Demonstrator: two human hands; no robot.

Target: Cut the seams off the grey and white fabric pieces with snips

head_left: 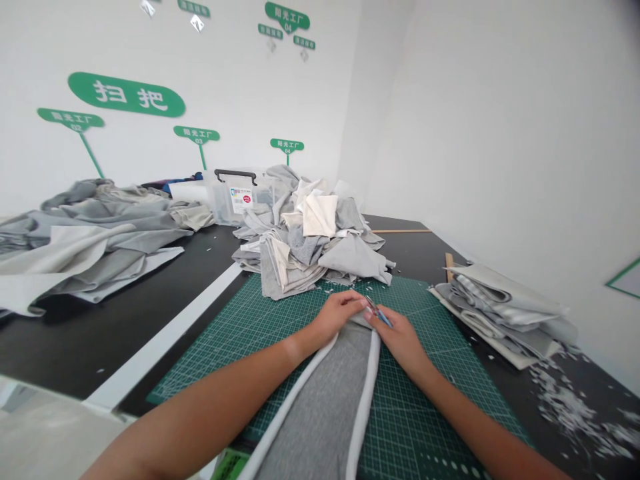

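While bent forward over a green cutting mat [430, 373], left hand [336, 319] and right hand [400, 343] close together at the far end of a long gray fabric strip [313, 413] edged in white binding [367, 407]. Strip flat along the middle of the mat, its long axis running away from the body and tipping slightly to the right, near end cut off by the bottom of the view. On the left hand, fingers together and curved over the far end, nearly closed; firm grip or plain pressing, impossible to tell. On the right, fingers partly curled, apparently pinching small blue-handled scissors [379, 312] just beside the left fingertips; blades too small and hidden to read. Main risk, in my judgement: a nicked left fingertip, owing to the scissors' closeness to that hand. Second risk: a crooked cut or clipped binding from any slip of the strip under easing pressure. Loose snippets on the mat also a possible snag. Just past the mat, a heap of gray and cream fabric pieces [310, 233] on the black table [100, 347]. To the right, a folded fabric stack [500, 313] and scattered white trimmings [565, 400].
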